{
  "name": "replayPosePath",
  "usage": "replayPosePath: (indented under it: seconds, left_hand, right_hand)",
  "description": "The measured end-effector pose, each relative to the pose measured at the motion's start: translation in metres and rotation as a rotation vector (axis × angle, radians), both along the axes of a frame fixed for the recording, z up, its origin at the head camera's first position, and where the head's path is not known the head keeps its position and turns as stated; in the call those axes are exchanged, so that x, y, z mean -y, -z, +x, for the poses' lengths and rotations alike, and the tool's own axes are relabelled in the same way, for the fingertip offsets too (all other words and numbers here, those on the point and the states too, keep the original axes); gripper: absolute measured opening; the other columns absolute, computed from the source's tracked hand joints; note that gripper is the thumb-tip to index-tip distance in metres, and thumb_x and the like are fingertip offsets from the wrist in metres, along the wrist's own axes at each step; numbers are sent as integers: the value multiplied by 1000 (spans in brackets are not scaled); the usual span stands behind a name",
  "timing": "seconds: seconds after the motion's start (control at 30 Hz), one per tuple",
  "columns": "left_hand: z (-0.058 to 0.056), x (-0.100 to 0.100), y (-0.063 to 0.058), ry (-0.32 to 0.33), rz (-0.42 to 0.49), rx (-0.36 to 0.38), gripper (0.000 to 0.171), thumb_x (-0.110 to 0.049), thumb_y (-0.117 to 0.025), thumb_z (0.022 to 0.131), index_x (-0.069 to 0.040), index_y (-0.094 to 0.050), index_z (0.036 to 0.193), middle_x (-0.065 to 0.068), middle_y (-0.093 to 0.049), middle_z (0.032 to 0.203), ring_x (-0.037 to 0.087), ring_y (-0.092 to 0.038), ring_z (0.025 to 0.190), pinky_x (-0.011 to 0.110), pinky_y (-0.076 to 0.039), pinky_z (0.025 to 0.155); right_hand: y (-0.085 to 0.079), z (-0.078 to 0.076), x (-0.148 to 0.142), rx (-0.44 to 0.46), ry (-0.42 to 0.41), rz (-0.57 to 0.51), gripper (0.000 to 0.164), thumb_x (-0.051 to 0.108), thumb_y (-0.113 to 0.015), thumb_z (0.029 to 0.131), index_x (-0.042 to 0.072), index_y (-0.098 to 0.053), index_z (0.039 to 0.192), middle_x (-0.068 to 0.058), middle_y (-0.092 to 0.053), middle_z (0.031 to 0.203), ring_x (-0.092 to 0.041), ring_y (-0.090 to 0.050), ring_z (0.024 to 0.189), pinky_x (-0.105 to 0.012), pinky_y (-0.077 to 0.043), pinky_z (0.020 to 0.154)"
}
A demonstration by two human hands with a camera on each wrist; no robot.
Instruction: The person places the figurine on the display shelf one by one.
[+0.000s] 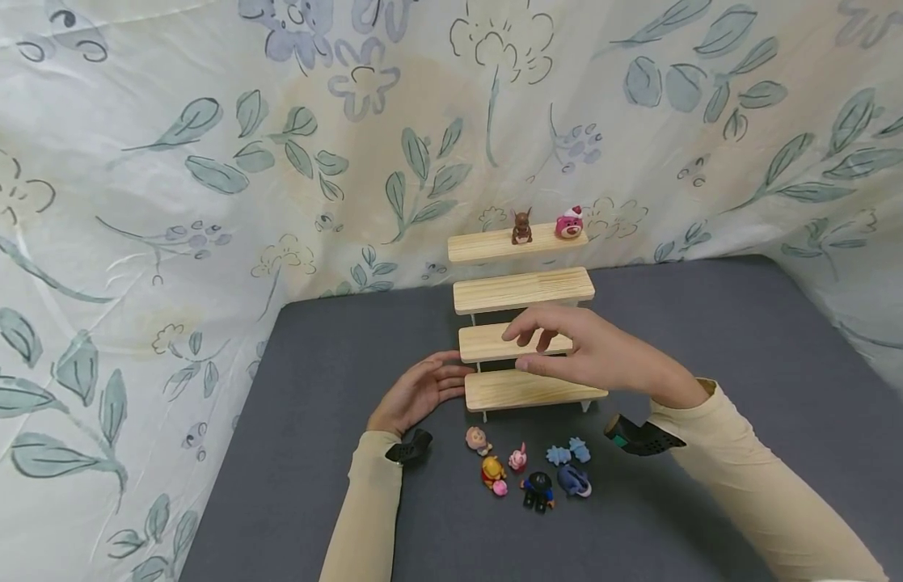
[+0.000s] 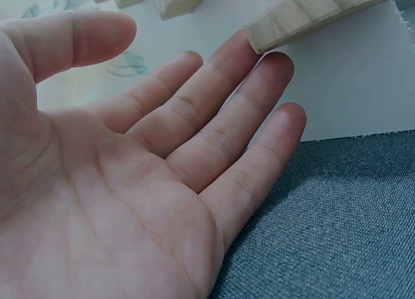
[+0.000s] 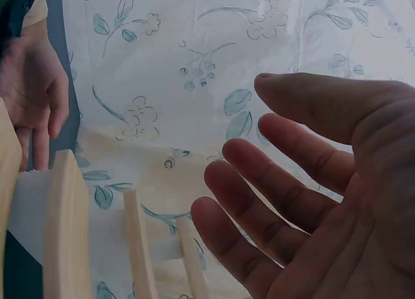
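A four-tier wooden display stand point(image 1: 524, 293) rises in steps at the middle of the table. On its top tier are a brown figurine with tall ears point(image 1: 521, 229) and a pink bear figurine point(image 1: 569, 223) in a red and white hat. My left hand point(image 1: 422, 391) is beside the stand's lower left, palm up and fingers extended; in the left wrist view its fingertips are right at the end of a wooden plank point(image 2: 311, 19). Over the lower tiers hovers my right hand point(image 1: 592, 349), fingers loosely bent, thumb apart, nothing held. The right wrist view shows that palm bare too.
In front of the stand lie several small figurines: a peach one point(image 1: 478, 440), a yellow and red bear point(image 1: 491, 470), a pink one point(image 1: 518, 458), a black and blue one point(image 1: 538, 490), a dark blue one point(image 1: 573, 480) and light blue pieces point(image 1: 567, 453). Floral fabric point(image 1: 276, 218) hangs behind the grey table point(image 1: 327, 364).
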State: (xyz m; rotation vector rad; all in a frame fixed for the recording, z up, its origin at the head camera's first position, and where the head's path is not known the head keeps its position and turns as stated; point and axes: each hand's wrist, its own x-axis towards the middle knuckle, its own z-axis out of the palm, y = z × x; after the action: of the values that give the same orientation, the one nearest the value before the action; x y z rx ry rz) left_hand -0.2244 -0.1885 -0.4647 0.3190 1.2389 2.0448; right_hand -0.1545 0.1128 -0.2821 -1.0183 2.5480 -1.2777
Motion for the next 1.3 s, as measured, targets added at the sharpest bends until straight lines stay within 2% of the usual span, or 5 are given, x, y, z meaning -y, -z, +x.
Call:
replayPosePath:
  seconds: [0.1,0.33,0.6,0.93,1.3]
  left_hand:
    - [1,0,1,6,6,-4,37,-21,-34,111,-10,-47,144,8,-64,131,22,-63,123,35,-54,105]
    - [3,-1,1,2,6,-6,35,-20,-34,111,-11,-50,141,9,-64,130,22,-63,123,35,-54,105]
    - [2,-2,0,7,-1,-13,36,-21,-34,111,-11,-47,143,8,-64,130,22,-63,123,34,-54,104]
    - [1,-1,1,-1,-10,0,36,-21,-34,111,-9,-46,143,8,-63,131,22,-62,123,34,-54,104]
    - [-1,0,2,17,20,-9,37,-21,-34,111,-9,-45,144,8,-64,130,21,-63,123,34,-54,105]
  right_hand:
    - [6,3,3,37,-28,9,30,20,-71,96,22,-64,125,4,-65,121,-11,-64,100,-33,-58,81]
    - [17,10,8,95,-92,36,25,26,-67,99,25,-64,125,7,-64,122,-10,-62,108,-35,-56,90]
    - [32,17,5,135,-106,121,24,26,-63,102,27,-63,125,0,-67,121,-12,-62,98,-29,-56,78]
    - [46,20,2,172,-102,123,27,26,-63,102,21,-62,128,-6,-67,123,-9,-65,97,-31,-57,78]
    - [67,23,6,221,-138,96,24,26,-66,100,25,-64,124,5,-65,114,-5,-61,86,-27,-57,71]
